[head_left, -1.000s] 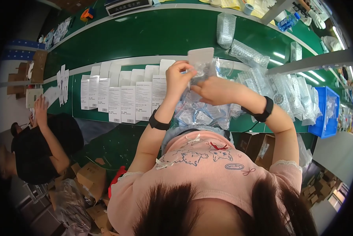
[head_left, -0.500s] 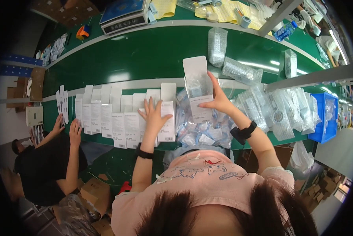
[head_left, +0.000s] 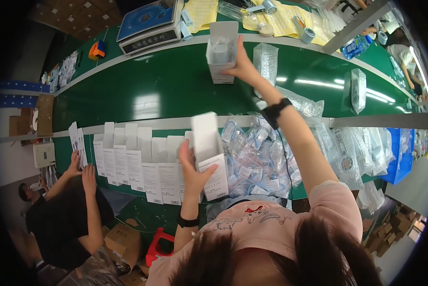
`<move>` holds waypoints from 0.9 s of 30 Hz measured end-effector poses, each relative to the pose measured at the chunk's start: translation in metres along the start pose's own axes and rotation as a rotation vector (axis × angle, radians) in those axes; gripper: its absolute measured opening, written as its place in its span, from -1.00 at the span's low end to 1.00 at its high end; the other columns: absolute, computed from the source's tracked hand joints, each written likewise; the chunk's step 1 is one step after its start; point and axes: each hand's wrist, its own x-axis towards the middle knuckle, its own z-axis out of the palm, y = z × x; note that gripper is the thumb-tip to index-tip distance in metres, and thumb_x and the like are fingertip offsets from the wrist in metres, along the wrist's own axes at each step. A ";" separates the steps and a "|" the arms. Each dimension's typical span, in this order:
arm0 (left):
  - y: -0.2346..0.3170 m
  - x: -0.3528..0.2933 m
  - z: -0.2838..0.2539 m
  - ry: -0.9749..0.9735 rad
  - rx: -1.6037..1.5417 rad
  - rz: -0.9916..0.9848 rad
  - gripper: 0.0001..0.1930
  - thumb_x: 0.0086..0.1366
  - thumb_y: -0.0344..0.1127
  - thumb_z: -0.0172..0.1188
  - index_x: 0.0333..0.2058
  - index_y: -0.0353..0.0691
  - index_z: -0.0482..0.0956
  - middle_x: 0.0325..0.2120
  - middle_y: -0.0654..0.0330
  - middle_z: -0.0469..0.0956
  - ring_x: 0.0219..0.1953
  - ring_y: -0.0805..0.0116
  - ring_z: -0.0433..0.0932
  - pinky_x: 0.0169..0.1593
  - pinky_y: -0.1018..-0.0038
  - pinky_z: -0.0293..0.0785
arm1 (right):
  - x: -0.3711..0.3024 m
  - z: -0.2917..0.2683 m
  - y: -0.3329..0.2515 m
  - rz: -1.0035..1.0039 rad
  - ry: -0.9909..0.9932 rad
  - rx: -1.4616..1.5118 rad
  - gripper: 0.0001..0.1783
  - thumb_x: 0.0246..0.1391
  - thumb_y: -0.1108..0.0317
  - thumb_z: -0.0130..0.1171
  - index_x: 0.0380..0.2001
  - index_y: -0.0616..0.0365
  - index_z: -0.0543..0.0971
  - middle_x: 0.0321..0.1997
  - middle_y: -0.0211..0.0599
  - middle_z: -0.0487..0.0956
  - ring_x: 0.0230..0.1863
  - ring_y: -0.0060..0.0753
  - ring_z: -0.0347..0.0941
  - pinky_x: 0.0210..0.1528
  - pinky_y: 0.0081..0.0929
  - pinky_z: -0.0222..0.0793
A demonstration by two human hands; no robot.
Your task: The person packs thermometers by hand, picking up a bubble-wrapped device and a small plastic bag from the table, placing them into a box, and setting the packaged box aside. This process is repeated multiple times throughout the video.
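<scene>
My right hand (head_left: pixel 246 66) reaches across the bench and grips a white carton (head_left: pixel 221 76) by its right side. The carton's top flap is up, and a clear-wrapped item shows inside. Nearer to me, my left hand (head_left: pixel 193 175) is closed on another open white carton (head_left: pixel 216 180), thumb on its front, the carton leaning and its raised flap slightly blurred. To the left of that hand stands a row of white cartons (head_left: pixel 136 169) with flaps up. Just right of the left-hand carton lies a heap of clear bags (head_left: pixel 257 159) with pale blue items in them.
Bubble-wrapped packs (head_left: pixel 265 62) lie on the green bench (head_left: pixel 176 71), with more heaped at the right beside a blue bin (head_left: pixel 398 157). A scale (head_left: pixel 149 35) stands at the back. At the left, another person's hands (head_left: pixel 88 178) hold white printed sheets. A thin cable hangs from my right wristband.
My right hand has carried its carton forward and left, to the far part of the bench. My left hand has shifted right and tilted the end carton away from the row.
</scene>
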 end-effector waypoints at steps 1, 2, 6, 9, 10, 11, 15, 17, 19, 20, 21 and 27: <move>0.009 0.001 -0.013 0.062 -0.039 0.017 -0.14 -0.19 -0.46 0.32 0.11 -0.19 0.04 0.05 0.05 0.10 0.04 0.18 0.23 0.02 0.40 0.27 | -0.004 -0.007 -0.004 -0.003 -0.073 -0.253 0.30 -0.48 0.21 0.43 0.23 0.08 -0.26 0.22 0.11 -0.03 0.22 -0.01 -0.03 0.10 -0.26 0.15; 0.017 0.002 -0.019 0.116 -0.081 0.036 -0.08 -0.20 -0.47 0.31 0.15 -0.18 -0.05 0.03 0.09 0.13 0.02 0.23 0.25 0.02 0.40 0.27 | -0.007 -0.017 -0.004 -0.007 -0.140 -0.515 0.27 -0.46 0.15 0.42 0.23 0.08 -0.22 0.21 0.17 -0.03 0.22 0.02 -0.04 0.08 -0.24 0.18; 0.040 0.014 -0.027 -0.014 0.056 0.125 -0.10 -0.24 -0.46 0.35 0.12 -0.19 0.04 0.00 0.04 0.18 0.05 0.18 0.23 0.01 0.35 0.26 | 0.002 -0.031 0.013 0.596 -0.262 -0.699 0.15 -0.39 0.02 0.34 0.21 0.08 -0.11 0.10 0.29 0.14 0.13 0.09 0.12 -0.01 -0.18 0.27; 0.047 0.032 -0.003 -0.203 0.282 0.221 -0.12 -0.24 -0.46 0.34 0.11 -0.15 0.06 -0.01 0.01 0.19 0.02 0.10 0.26 -0.01 0.32 0.27 | 0.003 -0.013 0.079 0.744 -0.369 -0.594 0.01 -0.30 0.05 0.26 0.19 0.09 -0.04 -0.06 0.31 0.32 -0.05 0.11 0.33 -0.11 -0.20 0.34; 0.049 0.035 0.004 -0.195 0.284 0.215 -0.12 -0.24 -0.46 0.34 0.11 -0.15 0.06 -0.01 0.01 0.19 0.02 0.10 0.26 -0.01 0.32 0.27 | 0.001 -0.013 0.080 0.737 -0.377 -0.590 0.01 -0.30 0.05 0.26 0.19 0.09 -0.04 -0.06 0.31 0.32 -0.05 0.11 0.33 -0.11 -0.20 0.34; 0.052 0.039 0.012 -0.229 0.321 0.271 -0.15 -0.24 -0.45 0.33 0.09 -0.15 0.08 -0.02 0.00 0.20 0.02 0.08 0.26 -0.01 0.31 0.27 | -0.003 -0.017 0.083 0.717 -0.267 -0.496 -0.01 -0.28 0.08 0.24 0.18 0.11 -0.04 -0.11 0.26 0.36 -0.11 0.09 0.37 -0.13 -0.21 0.36; 0.054 0.037 0.025 -0.270 0.368 0.306 -0.22 -0.23 -0.44 0.33 0.02 -0.16 0.13 -0.04 -0.03 0.21 -0.01 0.01 0.27 -0.02 0.30 0.27 | -0.022 -0.063 0.052 0.534 0.212 0.022 -0.18 -0.24 0.23 0.17 0.11 0.16 0.07 -0.22 0.04 0.46 -0.24 -0.13 0.45 -0.22 -0.29 0.42; 0.051 0.030 0.029 -0.239 0.299 0.179 -0.27 -0.23 -0.43 0.32 -0.03 -0.19 0.15 -0.06 -0.02 0.23 -0.02 -0.02 0.27 -0.02 0.30 0.28 | -0.025 -0.106 -0.004 0.572 0.433 0.748 -0.41 -0.17 0.36 0.11 -0.03 0.21 0.16 -0.21 -0.08 0.42 -0.22 -0.17 0.43 -0.20 -0.37 0.41; 0.054 0.020 0.038 -0.237 0.318 0.194 -0.27 -0.23 -0.43 0.33 -0.03 -0.20 0.14 -0.07 -0.03 0.23 -0.02 0.00 0.28 -0.03 0.30 0.28 | -0.041 -0.145 -0.069 0.645 0.444 1.093 -0.45 -0.17 0.40 0.12 -0.08 0.21 0.17 -0.23 -0.14 0.41 -0.24 -0.26 0.43 -0.24 -0.41 0.41; 0.057 0.017 0.043 -0.240 0.339 0.221 -0.26 -0.22 -0.43 0.33 -0.03 -0.22 0.13 -0.08 -0.04 0.24 -0.02 0.02 0.29 -0.03 0.30 0.28 | -0.052 -0.154 -0.095 0.698 0.457 1.442 -0.50 -0.17 0.44 0.12 -0.13 0.22 0.18 -0.25 -0.21 0.40 -0.26 -0.35 0.42 -0.28 -0.46 0.41; 0.061 0.016 0.050 -0.250 0.357 0.254 -0.26 -0.22 -0.43 0.34 -0.04 -0.23 0.11 -0.09 -0.05 0.24 -0.02 0.05 0.30 -0.03 0.30 0.28 | -0.061 -0.151 -0.118 0.694 0.478 1.435 -0.50 -0.17 0.44 0.12 -0.13 0.22 0.18 -0.25 -0.21 0.40 -0.26 -0.35 0.42 -0.28 -0.46 0.41; 0.076 -0.006 0.076 -0.148 0.120 0.202 -0.16 -0.24 -0.39 0.40 -0.03 -0.25 -0.01 -0.13 -0.11 0.24 -0.03 0.09 0.31 -0.03 0.29 0.27 | -0.088 -0.121 -0.182 0.296 0.693 0.776 -0.63 -0.16 0.43 0.17 -0.24 0.24 0.32 -0.31 -0.34 0.45 -0.31 -0.52 0.39 -0.26 -0.60 0.32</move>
